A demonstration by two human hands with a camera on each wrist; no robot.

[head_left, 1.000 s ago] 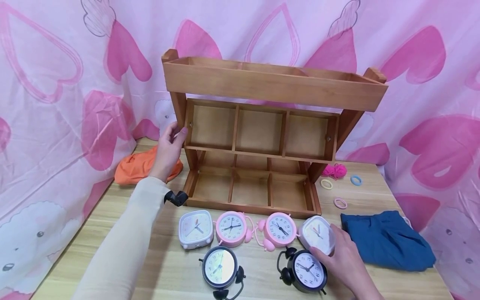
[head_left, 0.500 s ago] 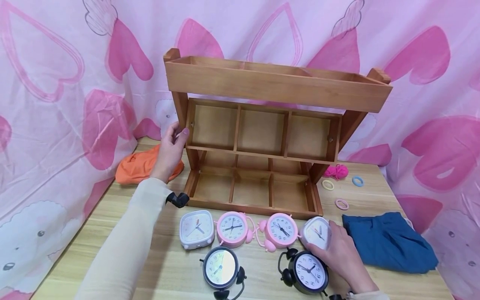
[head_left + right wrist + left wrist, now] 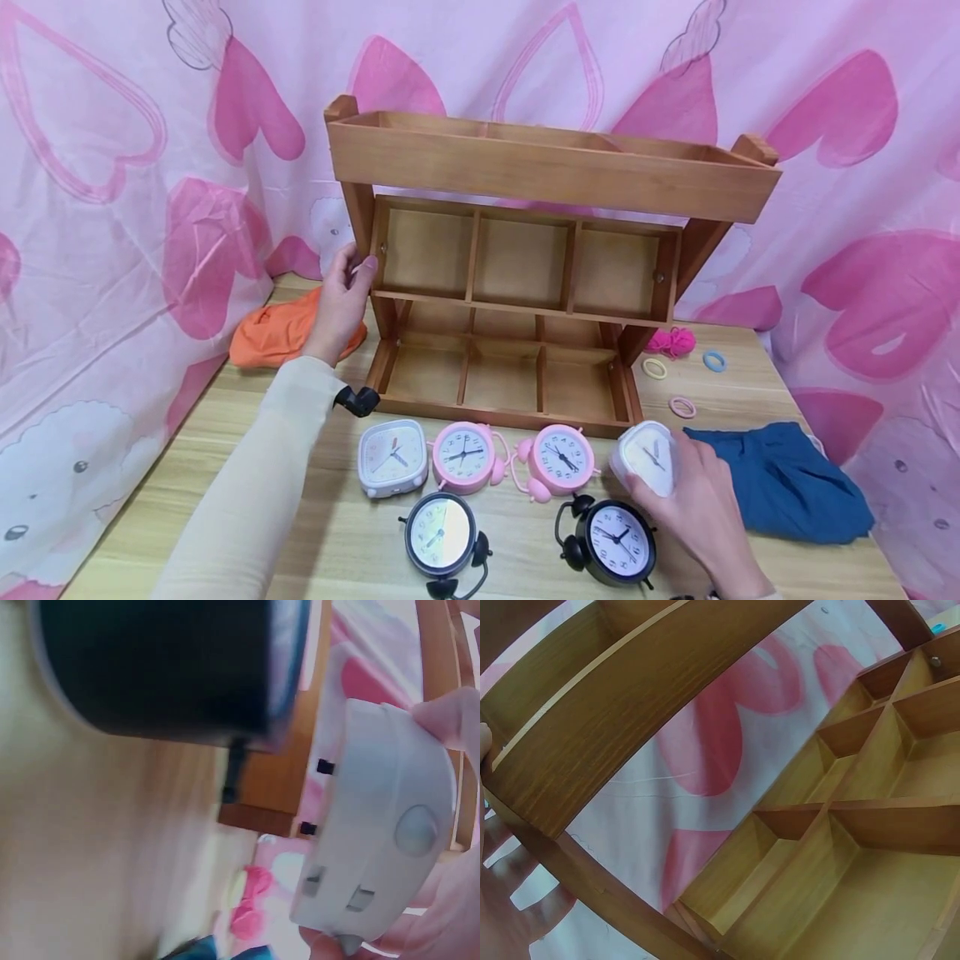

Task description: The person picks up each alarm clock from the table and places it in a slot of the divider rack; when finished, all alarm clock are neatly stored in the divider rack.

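White clock [image 3: 647, 457] newly lifted, in right-hand grip [image 3: 697, 500]

Light wood desk [image 3: 225, 433] with a whole clock lineup on it

Wooden organizer shelf [image 3: 540, 275] sits at the back edge, five clocks along the front edge, orange cloth [image 3: 273, 333] at the left edge, blue cloth [image 3: 780, 479] and hair ties [image 3: 681, 407] by the right edge.

Orange cloth [image 3: 273, 333] left of rack; blue cloth [image 3: 780, 479] right; hair rings [image 3: 681, 407] near it.
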